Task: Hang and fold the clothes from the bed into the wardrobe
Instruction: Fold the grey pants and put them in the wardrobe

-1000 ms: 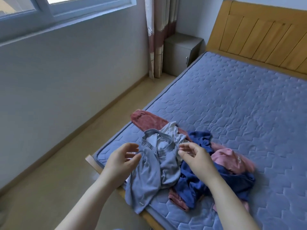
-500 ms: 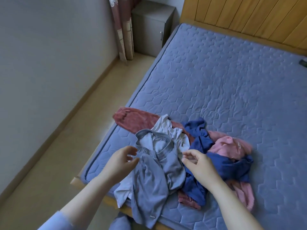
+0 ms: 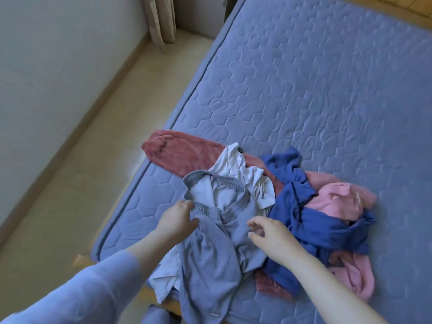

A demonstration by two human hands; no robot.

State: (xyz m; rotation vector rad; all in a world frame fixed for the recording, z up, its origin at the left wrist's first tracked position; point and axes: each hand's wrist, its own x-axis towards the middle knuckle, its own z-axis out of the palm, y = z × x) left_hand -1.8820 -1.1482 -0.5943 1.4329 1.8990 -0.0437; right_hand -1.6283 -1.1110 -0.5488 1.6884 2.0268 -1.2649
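So nearest to me, the grey trousers [image 3: 210,260] hang off the near edge of the bed [image 3: 315,85], legs pointing back at me and the waistband [image 3: 210,209] at the far end, so the long axis runs pretty much straight away from me. My left hand [image 3: 178,218] is pinching the left end of that waistband, fingers over the elastic and thumb under. My right hand [image 3: 271,232] is just off to the right of it, fingers loosely spread and holding nothing, right above the grey cloth, can't tell if it's actually touching. My guess is the next bit all comes down to that: the free end of the waistband lies a little left and ahead of my right hand, so that's the hand to reach in before I lift. A white top [image 3: 236,174] shows through the waist opening and pokes out behind, so it may get dragged along. To the right are a blue garment [image 3: 304,220] and a pink garment [image 3: 336,199] tangled together, and behind everything some dark red trousers [image 3: 184,153] lie crossways. That's five pieces, one per colour, though the red and pink scraps near the edge could be extras, can't tell. Further back there's bare mattress, then the floor [image 3: 93,160], one curtain [image 3: 161,19] and one bedside cabinet [image 3: 198,15].
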